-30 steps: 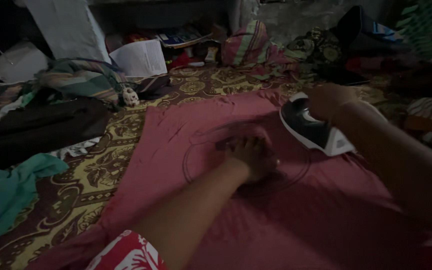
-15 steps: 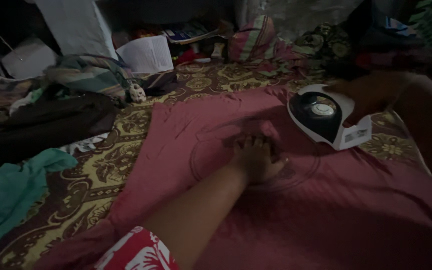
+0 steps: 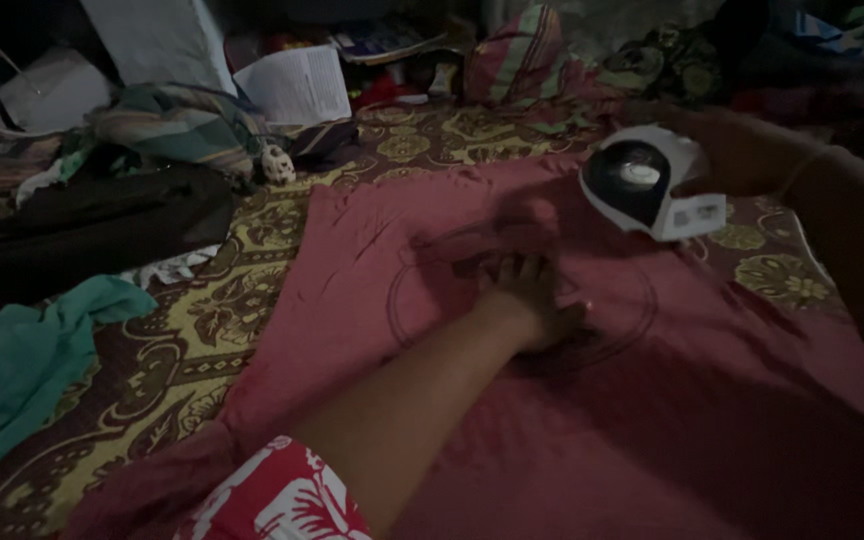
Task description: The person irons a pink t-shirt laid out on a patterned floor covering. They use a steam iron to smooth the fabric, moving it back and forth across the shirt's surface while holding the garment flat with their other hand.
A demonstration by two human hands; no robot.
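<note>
A dark pink garment (image 3: 512,400) with a circular print lies spread flat on a patterned brown and yellow mat (image 3: 182,340). My left hand (image 3: 532,300) presses flat on the print in the middle of the garment, fingers apart. My right hand (image 3: 742,150) holds a white and black clothes iron (image 3: 647,185), lifted off the cloth and tipped so its dark soleplate faces me, above the garment's upper right part.
A teal cloth (image 3: 22,360) lies at the left edge, a black garment (image 3: 92,235) beyond it. Striped cloth (image 3: 172,125), an open book (image 3: 297,85), a small white figure (image 3: 274,163) and heaped clothes (image 3: 592,70) line the back.
My right hand has lifted the iron off the garment and tipped it up, moving it right and away. My left hand stayed pressed on the print.
</note>
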